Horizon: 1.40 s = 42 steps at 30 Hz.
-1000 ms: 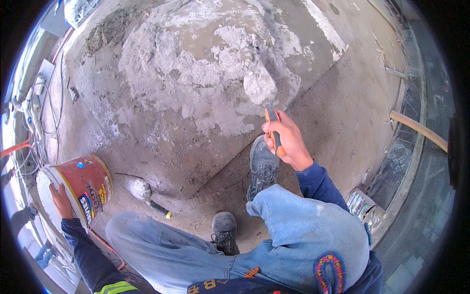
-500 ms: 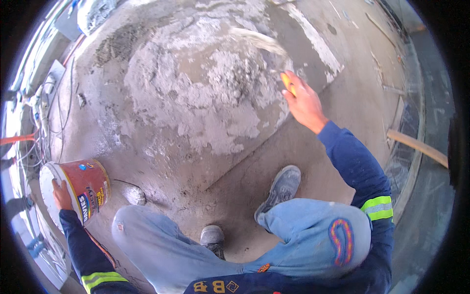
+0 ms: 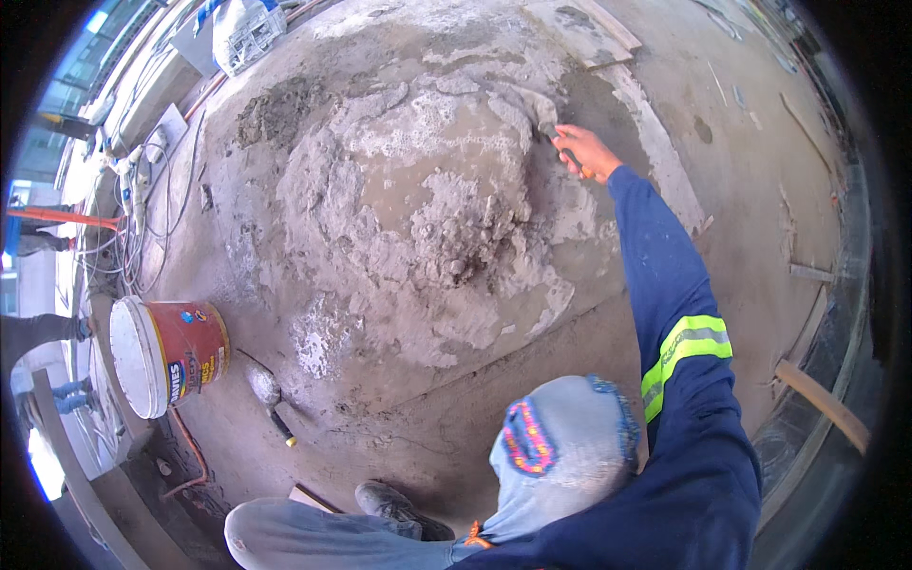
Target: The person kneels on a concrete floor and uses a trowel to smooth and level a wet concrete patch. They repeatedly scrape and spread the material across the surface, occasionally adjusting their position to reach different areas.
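My right hand (image 3: 584, 152) reaches far forward, closed around the handle of a trowel (image 3: 541, 106). The trowel's blade is coated in grey and lies against the far right side of a wet mortar heap (image 3: 465, 228), so its outline is hard to make out. A pool of grey water (image 3: 408, 185) sits within the mortar, ringed by lumpy wet mix. My left hand is out of view. Close to my left knee, a second trowel (image 3: 264, 388) with a dark, yellow-tipped handle lies on the floor.
A red and white bucket (image 3: 199, 351) lies to the left. Cables (image 3: 157, 204) tangle beyond it, near an orange pipe (image 3: 66, 218). A wooden handle (image 3: 822, 404) juts in at right. Flat boards (image 3: 594, 33) rest at the back. Other people's legs (image 3: 43, 337) show at far left.
My left hand has left the bucket and gone out of view. My right arm has stretched farther forward with the trowel, and the view and my knees have shifted.
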{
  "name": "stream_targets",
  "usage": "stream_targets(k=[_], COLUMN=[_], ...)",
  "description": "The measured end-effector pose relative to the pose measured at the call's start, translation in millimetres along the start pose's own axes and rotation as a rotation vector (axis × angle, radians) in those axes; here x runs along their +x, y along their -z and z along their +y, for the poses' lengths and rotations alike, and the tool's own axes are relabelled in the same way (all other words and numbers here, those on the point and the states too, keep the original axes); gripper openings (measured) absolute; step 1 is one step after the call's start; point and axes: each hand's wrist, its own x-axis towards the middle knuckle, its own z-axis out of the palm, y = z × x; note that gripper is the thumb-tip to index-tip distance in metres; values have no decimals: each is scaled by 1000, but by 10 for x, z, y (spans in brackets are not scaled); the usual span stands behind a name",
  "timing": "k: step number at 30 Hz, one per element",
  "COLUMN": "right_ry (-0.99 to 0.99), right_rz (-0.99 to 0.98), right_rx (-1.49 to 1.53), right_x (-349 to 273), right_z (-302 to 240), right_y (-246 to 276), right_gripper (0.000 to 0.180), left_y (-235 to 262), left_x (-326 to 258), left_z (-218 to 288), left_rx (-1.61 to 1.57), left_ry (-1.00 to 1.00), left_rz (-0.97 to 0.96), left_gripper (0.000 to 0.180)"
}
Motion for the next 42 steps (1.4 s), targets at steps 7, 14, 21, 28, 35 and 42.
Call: stream_targets(k=[7,14,21,28,35,42], right_ry=[92,638,90,405,663,162], right_rz=[23,371,0,-132,215,-22], right_rx=[-286,-869,-376,-635,-1042,-732], right_x=[-200,-79,924,502,305,1248], right_z=[-587,-480,-826,-868,-1033,-1314], right_y=[-151,-273,63,-92,-423,-756], right_gripper=[44,38,53,53,45,39], left_y=[437,1192,653,-88,-261,-325], left_x=[-253,56,-99,-743,-889,-879], left_z=[216,411,391,304,271,243], left_rx=[-48,-71,-128,-216,-246,-274], left_ry=[127,102,144,291,333,353], left_rz=[-2,157,100,-60,-73,-45], left_gripper=[58,54,50,46,42,38])
